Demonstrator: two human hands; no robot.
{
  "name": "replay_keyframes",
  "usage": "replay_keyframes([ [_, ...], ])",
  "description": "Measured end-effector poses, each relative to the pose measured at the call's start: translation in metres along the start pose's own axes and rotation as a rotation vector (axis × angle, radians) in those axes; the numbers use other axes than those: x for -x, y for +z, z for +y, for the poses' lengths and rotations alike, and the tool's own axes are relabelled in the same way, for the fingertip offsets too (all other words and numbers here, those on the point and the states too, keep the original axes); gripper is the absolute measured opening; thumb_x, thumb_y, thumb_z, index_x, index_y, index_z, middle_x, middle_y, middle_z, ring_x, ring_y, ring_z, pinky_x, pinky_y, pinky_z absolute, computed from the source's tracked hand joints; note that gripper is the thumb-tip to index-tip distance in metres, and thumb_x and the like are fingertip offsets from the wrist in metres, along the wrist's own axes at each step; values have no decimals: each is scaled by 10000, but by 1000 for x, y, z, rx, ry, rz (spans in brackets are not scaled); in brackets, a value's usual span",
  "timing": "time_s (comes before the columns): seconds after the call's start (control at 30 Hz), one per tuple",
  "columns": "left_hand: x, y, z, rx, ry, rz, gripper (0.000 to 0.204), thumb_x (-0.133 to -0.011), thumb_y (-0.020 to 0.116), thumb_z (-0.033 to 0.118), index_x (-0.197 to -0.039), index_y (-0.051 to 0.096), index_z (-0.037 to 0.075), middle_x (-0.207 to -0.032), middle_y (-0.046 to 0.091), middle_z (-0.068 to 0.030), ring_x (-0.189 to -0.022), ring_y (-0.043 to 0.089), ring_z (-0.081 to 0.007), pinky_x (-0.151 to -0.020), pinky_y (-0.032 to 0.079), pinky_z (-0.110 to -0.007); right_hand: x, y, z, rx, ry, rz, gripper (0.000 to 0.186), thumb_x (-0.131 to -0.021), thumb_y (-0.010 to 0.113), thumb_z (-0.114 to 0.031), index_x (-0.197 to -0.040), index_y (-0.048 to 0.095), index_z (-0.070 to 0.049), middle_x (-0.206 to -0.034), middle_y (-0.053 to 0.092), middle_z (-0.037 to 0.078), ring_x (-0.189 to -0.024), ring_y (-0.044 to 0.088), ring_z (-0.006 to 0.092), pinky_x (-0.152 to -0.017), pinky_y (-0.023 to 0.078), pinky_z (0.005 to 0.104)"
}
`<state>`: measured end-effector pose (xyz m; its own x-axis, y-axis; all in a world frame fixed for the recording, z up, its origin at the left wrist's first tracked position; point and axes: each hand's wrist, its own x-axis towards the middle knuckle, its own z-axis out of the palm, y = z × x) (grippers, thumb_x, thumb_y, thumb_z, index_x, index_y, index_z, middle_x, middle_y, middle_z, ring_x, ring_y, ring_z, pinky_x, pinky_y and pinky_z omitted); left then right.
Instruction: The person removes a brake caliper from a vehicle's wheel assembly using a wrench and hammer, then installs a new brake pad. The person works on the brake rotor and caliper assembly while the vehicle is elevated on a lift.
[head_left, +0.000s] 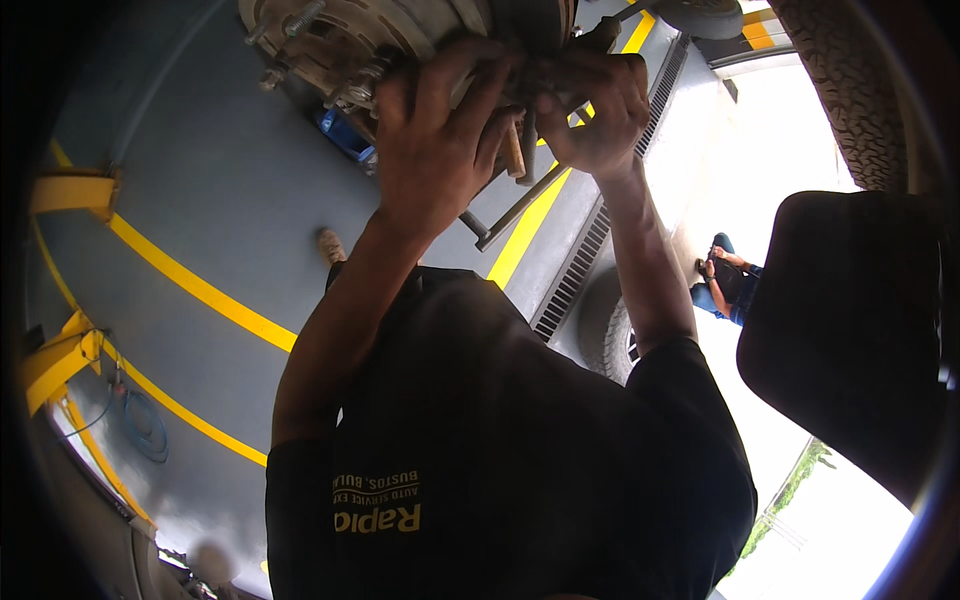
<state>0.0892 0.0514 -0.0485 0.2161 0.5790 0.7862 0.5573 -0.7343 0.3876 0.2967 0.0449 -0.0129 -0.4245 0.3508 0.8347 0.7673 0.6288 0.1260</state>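
A dark, dirty wheel hub assembly with protruding studs hangs above me at the top of the view. My left hand is raised against its underside, fingers curled over parts I cannot make out. My right hand is just right of it, fingers closed round something dark and too shadowed to name. A short tan wooden piece, like a tool handle, points downward between my hands, beside a dark metal part. A metal bar slants below the hub.
A blue container sits behind my left hand. Yellow lift arms and a coiled hose are at left. A drain grate, a loose tyre and another crouching person are at right, below a mounted tyre.
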Motion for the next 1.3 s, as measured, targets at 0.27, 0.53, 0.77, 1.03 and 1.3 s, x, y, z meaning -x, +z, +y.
replay_keyframes([
  [0.27,-9,-6,-5,-122,77,14,497,-762,879,344,-1232,725,301,-1287,598,106,-1012,493,-211,-849,447,-342,1,-8,-4,-21,76,-47,371,-713,910,-219,-1047,773,-134,-1072,733,17,-925,660,212,-819,515,334],
  [0.53,-6,-2,-6,-139,161,84,480,-764,876,323,-1221,741,260,-1209,638,83,-1043,574,-172,-844,477,-342,3,4,-2,3,-2,49,425,-663,942,-217,-1045,774,-141,-1069,753,-24,-967,672,167,-869,474,321],
  [0.77,18,9,17,87,-75,150,489,-789,886,258,-1233,708,155,-1034,685,-48,-760,685,-188,-601,565,-335,-1,-3,-7,-88,105,7,368,-721,897,-182,-1054,770,-92,-1061,753,25,-1017,673,191,-881,463,340],
  [1.03,-18,-22,24,364,-199,-92,314,-902,785,159,-1196,714,74,-1175,721,-157,-998,708,-315,-852,555,-433,-32,-25,-1,-167,60,-181,338,-783,790,-122,-1112,748,-57,-1044,707,129,-990,662,332,-861,521,422],
  [1.3,-1,12,15,217,-40,95,367,-854,875,175,-1183,748,75,-662,611,20,-525,523,-73,-503,450,-254,-16,-23,0,-306,175,-93,304,-806,789,-117,-1098,737,-48,-1108,726,134,-1020,679,330,-873,504,419],
])
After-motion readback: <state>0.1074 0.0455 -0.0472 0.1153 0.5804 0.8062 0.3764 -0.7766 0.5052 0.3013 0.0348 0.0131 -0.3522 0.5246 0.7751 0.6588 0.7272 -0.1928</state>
